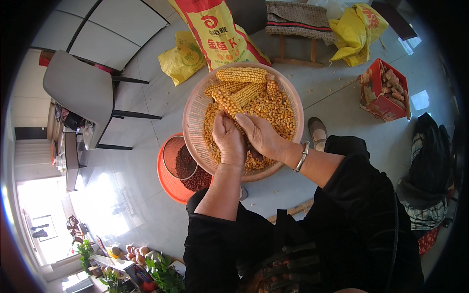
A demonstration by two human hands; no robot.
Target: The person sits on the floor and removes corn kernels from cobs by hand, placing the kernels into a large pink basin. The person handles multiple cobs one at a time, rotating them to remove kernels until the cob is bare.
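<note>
Both my hands grip one dried corn cob (pixel 227 103) above a round pink plastic basket (pixel 191 110). My left hand (pixel 230 141) holds its lower part from the left. From the right, my right hand (pixel 261 132) wraps it, thumb pressed on the kernels. The cob's upper end points away from me and still bears kernels; its lower end is hidden by my hands. Loose yellow kernels (pixel 280 113) cover the basket's bottom. Several whole cobs lie at its far side, the topmost corn cob (pixel 242 74) lying crosswise.
Left of the basket, an orange tray (pixel 163 183) holds dark red beans (pixel 199 179) and a round sieve (pixel 165 167). A printed yellow-red sack (pixel 216 33) stands behind. A red box (pixel 377 99) of tubers is at right, a grey chair (pixel 80 84) at left. Stray kernels dot the tiled floor.
</note>
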